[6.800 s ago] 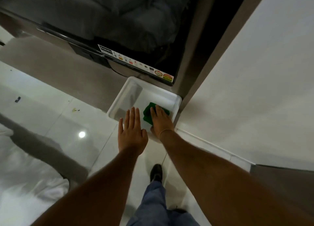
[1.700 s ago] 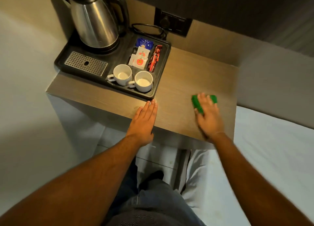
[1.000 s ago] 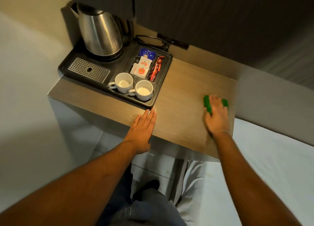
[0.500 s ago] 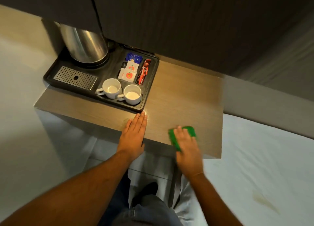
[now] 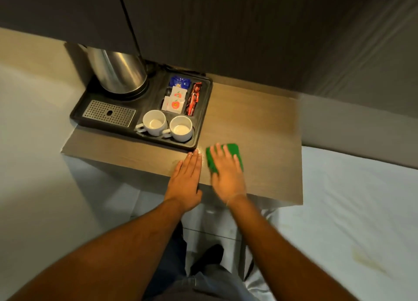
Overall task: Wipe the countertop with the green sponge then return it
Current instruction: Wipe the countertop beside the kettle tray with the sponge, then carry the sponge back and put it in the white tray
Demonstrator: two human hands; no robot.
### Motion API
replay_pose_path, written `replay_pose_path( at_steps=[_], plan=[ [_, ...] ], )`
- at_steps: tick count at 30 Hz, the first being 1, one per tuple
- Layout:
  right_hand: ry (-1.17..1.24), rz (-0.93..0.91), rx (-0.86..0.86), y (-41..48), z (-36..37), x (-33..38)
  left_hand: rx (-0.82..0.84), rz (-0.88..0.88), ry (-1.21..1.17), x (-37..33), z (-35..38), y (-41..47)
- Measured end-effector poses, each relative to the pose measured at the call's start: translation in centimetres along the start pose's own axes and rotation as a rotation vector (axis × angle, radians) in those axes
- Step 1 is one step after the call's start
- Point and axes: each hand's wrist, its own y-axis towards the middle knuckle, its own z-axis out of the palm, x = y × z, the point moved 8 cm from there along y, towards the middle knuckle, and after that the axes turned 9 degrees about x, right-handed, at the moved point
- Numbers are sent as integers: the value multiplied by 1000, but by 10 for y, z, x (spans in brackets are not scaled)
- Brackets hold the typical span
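The green sponge [image 5: 233, 150] lies flat on the wooden countertop [image 5: 253, 124], near its front edge and just right of the black tray's front corner. My right hand [image 5: 227, 176] presses down on it with fingers spread; most of the sponge is under my palm. My left hand [image 5: 186, 178] rests flat on the countertop edge right beside it, fingers together, holding nothing.
A black tray [image 5: 204, 110] on the left of the counter holds a steel kettle [image 5: 116, 73], two white cups [image 5: 168, 125], sachets [image 5: 177, 97] and a drip grate [image 5: 108, 113]. Dark cabinets [image 5: 203, 27] hang overhead. A white bed [image 5: 352, 210] lies to the right.
My right hand has slid the sponge left along the counter's front, from the right edge to just beside my left hand. The left hand has stayed put.
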Motion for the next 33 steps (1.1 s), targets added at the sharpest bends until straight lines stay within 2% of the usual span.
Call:
replay_pose_path(
  at_steps=[3,7,11,14,17,23,25,28,33],
  plan=[
    [4,-9,54,-38,35,17,15,23,-4,4,0,-1],
    [24,28,109,-32,26,21,66,42,-35,2,-11,-8],
    [81,-75,123,-20,7,53,-88,-28,-141,16,-46,-30],
    [56,-252,132,-20,15,100,-246,-187,-146,50,-65,-78],
    [66,-404,176,-27,37,150,-312,-378,-102,90,-64,-142],
    [82,-644,333,-94,103,270,-238,-882,-149,156,-11,-322],
    [97,-666,362,-110,119,287,-251,-932,-184,155,3,-357],
    [43,-785,536,-168,168,333,-266,-1091,-260,154,40,-447],
    [-173,-1060,937,-325,272,404,-373,-1415,-427,139,147,-654]
  ],
)
